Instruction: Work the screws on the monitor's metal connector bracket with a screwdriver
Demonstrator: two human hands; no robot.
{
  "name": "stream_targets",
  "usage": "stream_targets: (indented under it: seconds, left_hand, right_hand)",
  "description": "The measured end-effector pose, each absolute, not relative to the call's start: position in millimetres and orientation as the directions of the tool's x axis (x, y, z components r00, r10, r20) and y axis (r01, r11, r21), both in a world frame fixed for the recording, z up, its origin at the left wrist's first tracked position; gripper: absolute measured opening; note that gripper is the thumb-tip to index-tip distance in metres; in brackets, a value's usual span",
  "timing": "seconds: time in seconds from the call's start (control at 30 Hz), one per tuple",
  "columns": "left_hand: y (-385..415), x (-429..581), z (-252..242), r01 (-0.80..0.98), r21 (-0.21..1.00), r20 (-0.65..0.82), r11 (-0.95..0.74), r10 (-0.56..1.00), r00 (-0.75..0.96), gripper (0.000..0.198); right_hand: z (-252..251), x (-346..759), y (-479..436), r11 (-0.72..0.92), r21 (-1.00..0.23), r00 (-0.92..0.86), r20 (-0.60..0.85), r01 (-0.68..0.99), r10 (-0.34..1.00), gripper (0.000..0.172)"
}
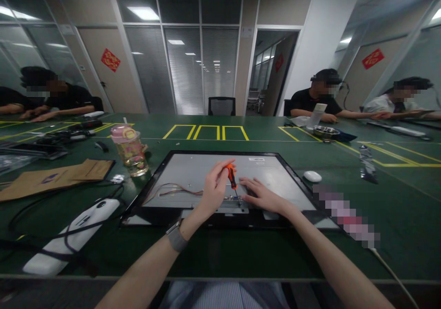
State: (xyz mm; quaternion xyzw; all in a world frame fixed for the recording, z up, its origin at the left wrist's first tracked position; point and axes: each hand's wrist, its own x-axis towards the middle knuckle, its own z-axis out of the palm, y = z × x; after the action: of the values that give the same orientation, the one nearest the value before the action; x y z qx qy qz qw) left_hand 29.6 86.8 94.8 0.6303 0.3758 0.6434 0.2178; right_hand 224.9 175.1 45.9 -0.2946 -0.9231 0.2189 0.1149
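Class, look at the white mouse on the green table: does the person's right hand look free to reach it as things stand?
Probably yes. The right hand lies flat and empty on the monitor panel, and the white mouse sits off the panel's right edge with only bare green table between them.

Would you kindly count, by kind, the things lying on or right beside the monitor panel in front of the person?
Monitor panel: 1
Orange-handled screwdriver, gripped in the left hand: 1
Bundle of coloured wires: 1
White mouse: 1
Pink-lidded cup: 1
Total: 5
The right hand lies flat on the panel.
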Motion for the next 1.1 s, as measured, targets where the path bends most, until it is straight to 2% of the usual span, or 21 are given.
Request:
stream_targets:
  seconds: [0.23, 0.43, 0.67, 0.87, 1.1]
  left_hand:
    - [87.6, 30.8, 96.0, 0.299, 0.707, 0.700, -0.641, 0.696, -0.160, 0.021]
    - [84.3, 32.2, 94.8, 0.194, 0.734, 0.673, -0.651, 0.735, -0.081, 0.030]
    - [85.1, 32.5, 96.8, 0.352, 0.657, 0.741, -0.667, 0.656, -0.142, 0.018]
    - [82.5, 32.4, 96.7, 0.218, 0.708, 0.698, -0.671, 0.713, -0.069, 0.029]
    - [83.2, 33.6, 95.5, 0.361, 0.647, 0.751, -0.672, 0.644, -0.147, 0.016]
  right_hand:
    - [48.8, 224.6, 172.6, 0.728, -0.468, -0.797, 0.080, 0.500, 0.599, 0.059]
    - [48.5, 224.9, 173.6, 0.730, -0.476, -0.801, 0.085, 0.490, 0.593, 0.058]
    - [47.1, 224.7, 173.9, 0.739, -0.469, -0.804, 0.095, 0.484, 0.587, 0.056]
    - [47.4, 224.7, 174.0, 0.734, -0.477, -0.801, 0.098, 0.483, 0.591, 0.056]
    - [47.9, 224.6, 174.0, 0.737, -0.466, -0.807, 0.076, 0.490, 0.585, 0.057]
